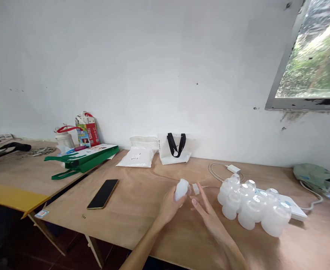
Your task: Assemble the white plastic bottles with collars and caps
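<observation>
The left hand wraps a frosted white plastic bottle, lifting it off the plywood tabletop; the right hand spreads open, its fingertips just beside a small white rectangular piece.

Frosted plastic bottles stood on smooth plywood, with a matt white plastic piece and a glossy black phone at left.
</observation>
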Demonstrator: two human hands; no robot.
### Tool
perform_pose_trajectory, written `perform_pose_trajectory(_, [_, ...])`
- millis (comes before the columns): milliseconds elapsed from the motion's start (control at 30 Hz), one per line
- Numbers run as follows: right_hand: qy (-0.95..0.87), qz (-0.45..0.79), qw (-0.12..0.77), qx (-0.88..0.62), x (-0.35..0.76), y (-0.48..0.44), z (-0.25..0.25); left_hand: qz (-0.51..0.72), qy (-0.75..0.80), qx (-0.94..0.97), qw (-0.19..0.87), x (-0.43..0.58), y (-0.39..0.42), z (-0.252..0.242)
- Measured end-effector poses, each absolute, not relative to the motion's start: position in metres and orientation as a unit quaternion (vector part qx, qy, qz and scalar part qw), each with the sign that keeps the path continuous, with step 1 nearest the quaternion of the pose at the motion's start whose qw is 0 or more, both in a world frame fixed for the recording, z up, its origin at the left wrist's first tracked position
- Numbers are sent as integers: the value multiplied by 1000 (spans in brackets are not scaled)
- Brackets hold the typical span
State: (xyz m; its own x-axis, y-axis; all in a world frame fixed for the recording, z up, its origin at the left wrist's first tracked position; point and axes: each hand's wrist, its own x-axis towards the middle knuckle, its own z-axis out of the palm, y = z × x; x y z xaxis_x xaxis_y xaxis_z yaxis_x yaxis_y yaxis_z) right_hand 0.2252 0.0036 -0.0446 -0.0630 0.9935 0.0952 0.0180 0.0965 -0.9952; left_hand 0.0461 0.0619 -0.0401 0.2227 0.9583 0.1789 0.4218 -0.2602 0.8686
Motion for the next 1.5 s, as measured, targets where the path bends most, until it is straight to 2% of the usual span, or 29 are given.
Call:
perform_pose_trajectory(200, [-603, 488, 469, -423, 219, -4, -40, 382, 453, 724, 353, 29, 21, -25])
perform_pose_trajectory(333, [-639, 476, 440, -415, 219, -6, -41, 375, 428, 714, 408, 14, 16, -24])
perform_pose_trajectory(467, [-651, 460, 426, -428, 220, -7, -40, 387, 463, 688, 402, 2, 18, -27])
perform_pose_trajectory(733, [-644, 398, 487, -435, 221, -4, -34, 370, 461, 697, 406, -10, 15, -16])
perform_pose_trajectory(867, [-627, 391, 494, -458, 218, -3, -33, 369, 469, 721, 352, -8, 10, -11])
perform_pose_trajectory(967, [-630, 384, 470, -485, 213, -2, -38, 350, 471, 743, 323, -3, 5, -9])
perform_pose_trajectory(1100, [-624, 395, 435, -516, 212, -1, -41, 335, 469, 745, 336, -1, 5, -10])
perform_pose_trajectory(1367, [-639, 475, 380, -471, 216, -2, -41, 321, 473, 750, 333, -9, 9, -8])
perform_pose_trajectory(1500, [-673, 375, 391, -504, 215, -3, -44, 311, 464, 765, 321, -12, 9, -8])
